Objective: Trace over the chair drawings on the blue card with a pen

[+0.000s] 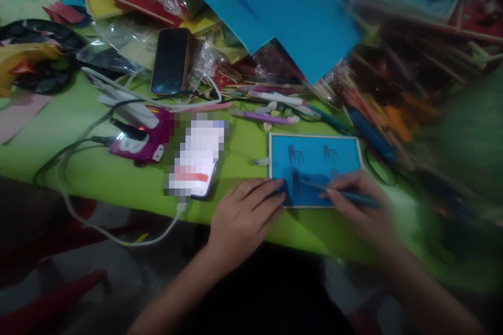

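A small blue panel (314, 142) with pale stick edging lies near the table's front edge. Dark chair drawings (295, 154) show on it in rows. My right hand (359, 199) is closed around a slim dark pen (353, 197), whose pale tip points at the lower left chair drawing; blur hides finer detail. Fingers of my left hand (247, 207) lie stretched out over the panel's lower left corner, pressing nothing between them. A small clear cap (261, 161) sits beside the panel's left edge.
Left of the panel lie a lit phone (196, 159) on a white cable and a purple power strip (139, 141). Behind are a dark phone (171, 60), markers (275, 97), large blue sheets (291, 15), plastic wrap and sticks. A black tray (51, 70) stands far left.
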Demonstrator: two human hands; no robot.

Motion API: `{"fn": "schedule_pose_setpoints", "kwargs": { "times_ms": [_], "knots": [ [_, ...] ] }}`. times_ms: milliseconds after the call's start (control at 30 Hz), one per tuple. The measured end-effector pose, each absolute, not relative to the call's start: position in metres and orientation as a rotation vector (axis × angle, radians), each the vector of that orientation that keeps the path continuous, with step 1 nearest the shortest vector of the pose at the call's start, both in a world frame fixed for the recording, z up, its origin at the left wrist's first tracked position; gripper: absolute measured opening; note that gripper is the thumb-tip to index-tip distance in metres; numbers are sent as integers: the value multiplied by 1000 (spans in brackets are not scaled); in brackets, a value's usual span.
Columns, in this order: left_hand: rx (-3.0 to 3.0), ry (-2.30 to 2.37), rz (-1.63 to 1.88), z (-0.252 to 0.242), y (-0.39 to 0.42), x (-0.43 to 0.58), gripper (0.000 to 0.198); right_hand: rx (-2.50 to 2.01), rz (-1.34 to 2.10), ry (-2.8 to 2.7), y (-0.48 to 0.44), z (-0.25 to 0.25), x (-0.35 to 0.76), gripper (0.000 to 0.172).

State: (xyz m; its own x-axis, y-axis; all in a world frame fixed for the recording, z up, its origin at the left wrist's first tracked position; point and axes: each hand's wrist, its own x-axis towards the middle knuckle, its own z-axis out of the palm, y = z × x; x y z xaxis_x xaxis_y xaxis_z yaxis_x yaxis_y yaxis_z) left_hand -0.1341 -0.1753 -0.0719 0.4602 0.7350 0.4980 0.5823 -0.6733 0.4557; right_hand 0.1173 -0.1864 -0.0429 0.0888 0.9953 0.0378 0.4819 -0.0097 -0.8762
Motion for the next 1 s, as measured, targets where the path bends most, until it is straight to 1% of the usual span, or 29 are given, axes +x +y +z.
{"fn": "schedule_pose_setpoints", "kwargs": {
  "times_ms": [200,400,533,667,833,1000],
  "knots": [
    [2477,1147,1014,-73,-176,-134,15,-1603,779,-1479,-186,-45,118,11],
    [2484,1147,984,-72,-176,-135,17,-1596,831,-1468,-186,-45,119,12],
    [2483,1149,1004,-72,-175,-134,15,-1596,790,-1462,-186,-43,118,12],
    [2478,1139,1015,-73,-176,-134,16,-1574,840,-1460,-187,-44,119,12],
    [2478,1144,1020,-73,-176,-134,15,-1609,821,-1439,-188,-45,119,12],
    [2479,1142,1011,-73,-176,-134,15,-1534,913,-1448,-187,-43,117,13]
  ]
}}
